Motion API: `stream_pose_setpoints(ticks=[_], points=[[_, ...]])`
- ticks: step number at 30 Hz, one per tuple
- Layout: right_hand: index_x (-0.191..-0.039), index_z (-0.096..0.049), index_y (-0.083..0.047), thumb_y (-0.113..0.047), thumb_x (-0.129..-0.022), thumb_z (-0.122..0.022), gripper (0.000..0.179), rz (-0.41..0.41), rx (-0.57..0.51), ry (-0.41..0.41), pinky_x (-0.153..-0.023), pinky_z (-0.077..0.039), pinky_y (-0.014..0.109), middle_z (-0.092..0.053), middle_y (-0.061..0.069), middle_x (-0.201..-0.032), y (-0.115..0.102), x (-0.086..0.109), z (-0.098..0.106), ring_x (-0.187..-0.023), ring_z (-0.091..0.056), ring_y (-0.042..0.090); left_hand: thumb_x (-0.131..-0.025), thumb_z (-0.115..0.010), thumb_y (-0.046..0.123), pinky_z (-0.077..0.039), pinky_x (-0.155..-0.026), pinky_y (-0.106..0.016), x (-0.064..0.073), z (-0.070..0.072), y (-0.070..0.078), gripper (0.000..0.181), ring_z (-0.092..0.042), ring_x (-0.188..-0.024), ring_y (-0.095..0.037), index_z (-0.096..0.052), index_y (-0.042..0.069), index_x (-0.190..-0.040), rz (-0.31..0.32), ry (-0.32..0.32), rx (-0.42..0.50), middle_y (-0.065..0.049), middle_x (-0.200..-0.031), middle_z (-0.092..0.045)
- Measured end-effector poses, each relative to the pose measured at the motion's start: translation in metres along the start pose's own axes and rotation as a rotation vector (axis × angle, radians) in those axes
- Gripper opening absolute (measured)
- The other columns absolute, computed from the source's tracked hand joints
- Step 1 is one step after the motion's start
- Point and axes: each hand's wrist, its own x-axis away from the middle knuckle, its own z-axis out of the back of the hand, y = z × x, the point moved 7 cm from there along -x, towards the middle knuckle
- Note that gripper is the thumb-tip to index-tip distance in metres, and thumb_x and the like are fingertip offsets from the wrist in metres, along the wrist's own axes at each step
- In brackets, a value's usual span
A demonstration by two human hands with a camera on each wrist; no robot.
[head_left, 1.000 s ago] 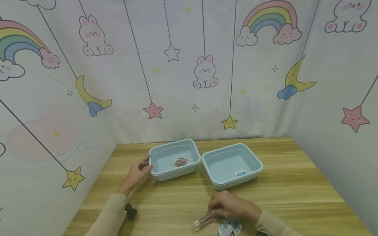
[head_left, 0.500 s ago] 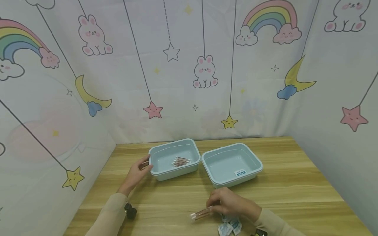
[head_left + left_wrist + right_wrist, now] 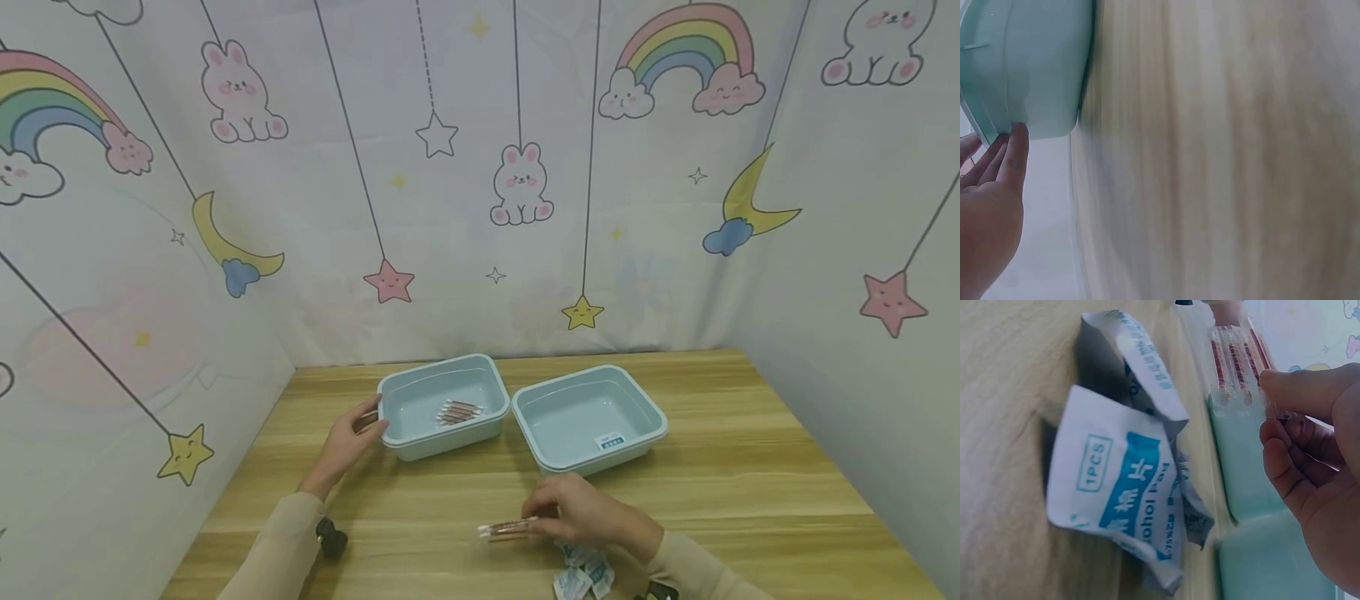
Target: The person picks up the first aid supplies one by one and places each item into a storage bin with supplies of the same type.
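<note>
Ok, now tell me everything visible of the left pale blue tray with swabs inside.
The pale blue, rectangular, plastic-looking tray is open-topped, with rounded corners and a lipped rim. It stands upright on the wood-grain table, set slightly askew. Brown-and-white stick swabs lie inside, toward its right side. The person's left hand touches its left end at the rim. A second pale blue tray sits to its right; whether they touch is unclear.

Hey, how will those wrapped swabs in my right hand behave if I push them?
The wrapped swabs look slim, so they're probably light. They extend straight beyond the right hand, suggesting they're fairly stiff. Their clear, shiny wrapping could be slippery.
</note>
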Motion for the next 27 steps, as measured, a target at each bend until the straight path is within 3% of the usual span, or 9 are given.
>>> stream_pose_setpoints(ticks=[4,16,27], points=[[-0.092,-0.068,-0.019,-0.023,-0.083,-0.067,0.009,0.001,0.003,0.014,-0.055,-0.046,0.009,-0.060,-0.013,-0.081,0.000,-0.002,0.003,-0.066,-0.050,-0.005,-0.084,-0.063,0.037,-0.046,-0.094,-0.027,-0.003,0.001,-0.007,0.070,-0.043,-0.125,-0.032,-0.034,0.008,-0.140,-0.008,0.015,-0.029,-0.015,-0.144,-0.034],[-0.091,-0.068,-0.020,-0.023,-0.085,-0.066,0.008,0.035,0.019,0.033,-0.055,-0.046,0.010,-0.058,-0.013,-0.078,-0.005,-0.005,0.008,-0.065,-0.052,-0.003,-0.084,-0.064,0.037,-0.046,-0.094,-0.030,-0.003,0.000,-0.006,0.071,-0.044,-0.125,-0.033,-0.034,0.006,-0.140,-0.010,0.019,-0.035,-0.015,-0.144,-0.034],[-0.091,-0.069,-0.021,-0.024,-0.085,-0.065,0.008,-0.009,-0.005,0.012,-0.055,-0.045,0.011,-0.057,-0.014,-0.077,-0.006,-0.009,0.011,-0.065,-0.048,-0.006,-0.085,-0.063,0.034,-0.045,-0.096,-0.032,-0.005,0.001,-0.007,0.069,-0.044,-0.124,-0.035,-0.034,0.005,-0.140,-0.013,0.018,-0.040,-0.017,-0.144,-0.034]])
